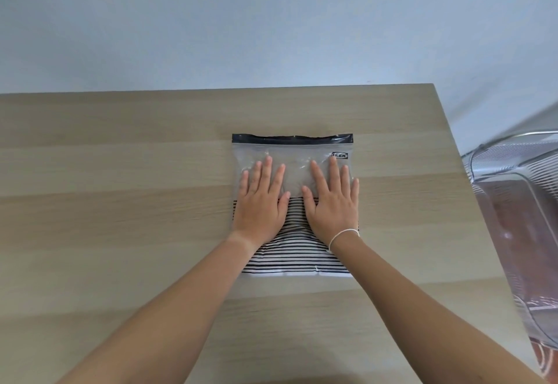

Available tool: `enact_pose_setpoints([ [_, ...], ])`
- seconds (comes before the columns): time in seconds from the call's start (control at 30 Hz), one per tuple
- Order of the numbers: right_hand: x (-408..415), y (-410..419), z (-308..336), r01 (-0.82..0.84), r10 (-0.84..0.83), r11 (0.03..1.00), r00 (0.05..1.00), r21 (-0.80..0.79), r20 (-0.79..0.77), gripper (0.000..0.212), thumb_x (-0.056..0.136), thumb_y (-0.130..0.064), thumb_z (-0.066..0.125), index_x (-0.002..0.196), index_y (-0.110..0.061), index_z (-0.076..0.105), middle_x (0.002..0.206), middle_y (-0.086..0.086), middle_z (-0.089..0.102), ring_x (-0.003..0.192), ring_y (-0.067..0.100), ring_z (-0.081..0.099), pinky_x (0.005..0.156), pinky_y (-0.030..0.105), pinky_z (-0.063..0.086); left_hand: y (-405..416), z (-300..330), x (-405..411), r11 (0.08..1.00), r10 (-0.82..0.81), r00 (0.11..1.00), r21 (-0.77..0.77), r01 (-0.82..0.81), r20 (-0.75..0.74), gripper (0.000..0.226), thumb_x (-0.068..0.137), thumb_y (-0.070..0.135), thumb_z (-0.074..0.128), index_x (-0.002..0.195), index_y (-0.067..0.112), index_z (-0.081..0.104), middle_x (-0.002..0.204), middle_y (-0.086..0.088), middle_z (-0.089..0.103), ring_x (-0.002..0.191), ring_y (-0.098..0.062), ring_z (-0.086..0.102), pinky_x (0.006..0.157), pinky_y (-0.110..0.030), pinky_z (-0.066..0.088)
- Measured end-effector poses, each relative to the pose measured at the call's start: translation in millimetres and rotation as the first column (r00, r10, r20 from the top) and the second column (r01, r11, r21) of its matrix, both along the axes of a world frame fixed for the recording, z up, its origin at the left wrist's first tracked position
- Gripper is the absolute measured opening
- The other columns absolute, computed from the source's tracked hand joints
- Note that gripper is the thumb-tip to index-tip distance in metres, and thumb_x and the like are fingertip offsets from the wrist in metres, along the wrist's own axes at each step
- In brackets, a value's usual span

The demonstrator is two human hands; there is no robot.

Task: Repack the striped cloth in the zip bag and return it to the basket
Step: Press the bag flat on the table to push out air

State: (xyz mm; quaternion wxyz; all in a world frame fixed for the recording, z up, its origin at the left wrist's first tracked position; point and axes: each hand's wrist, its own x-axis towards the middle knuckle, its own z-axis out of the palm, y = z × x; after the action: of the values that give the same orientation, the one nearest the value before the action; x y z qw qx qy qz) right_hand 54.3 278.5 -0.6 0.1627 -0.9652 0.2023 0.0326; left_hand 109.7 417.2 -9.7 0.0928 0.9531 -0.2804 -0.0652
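Both hands, left [262, 202] and right [331, 202], are pressing flat with straight fingers on the bag [292, 154] holding the cloth [296, 258], lying on the tabletop [120, 202].

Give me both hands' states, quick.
Left hand: open, pressing flat on the bag.
Right hand: open, pressing flat on the bag.

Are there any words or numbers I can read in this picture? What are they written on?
"IKEA": a small dark logo, a bit blurry, in the far right corner of the clear zip bag, just under its dark zip strip.
Nothing else can be read: none on the striped cloth, table or basket.
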Motion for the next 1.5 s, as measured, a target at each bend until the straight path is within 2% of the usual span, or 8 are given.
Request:
enact_pose_setpoints([
  [0.4,1,-1,0,-0.006,0.006,1.000,1.000,-0.005,-0.024,0.054,0.094,-0.047,0.021,0.144,-0.037,0.004,0.158,0.002,-0.002,0.144,0.026,-0.006,0.116,0.043,-0.005,-4,-2,1,1.000,0.009,1.000,0.013,-0.009,0.003,0.057,0.095,0.040,0.014,0.146,0.020,0.003,0.157,-0.008,0.000,0.144,-0.024,-0.005,0.115,-0.040,-0.008],
  [1.5,5,-4,-2,-0.023,0.020,0.999,0.998,-0.036,-0.066,0.053,0.093,-0.046,0.019,0.144,-0.034,0.010,0.158,0.003,0.004,0.144,0.026,-0.003,0.116,0.043,-0.004,-12,2,2,0.999,0.023,1.000,0.043,-0.023,0.008,0.055,0.095,0.038,0.021,0.146,0.018,0.012,0.157,-0.009,0.008,0.145,-0.024,0.003,0.115,-0.040,-0.003],
])
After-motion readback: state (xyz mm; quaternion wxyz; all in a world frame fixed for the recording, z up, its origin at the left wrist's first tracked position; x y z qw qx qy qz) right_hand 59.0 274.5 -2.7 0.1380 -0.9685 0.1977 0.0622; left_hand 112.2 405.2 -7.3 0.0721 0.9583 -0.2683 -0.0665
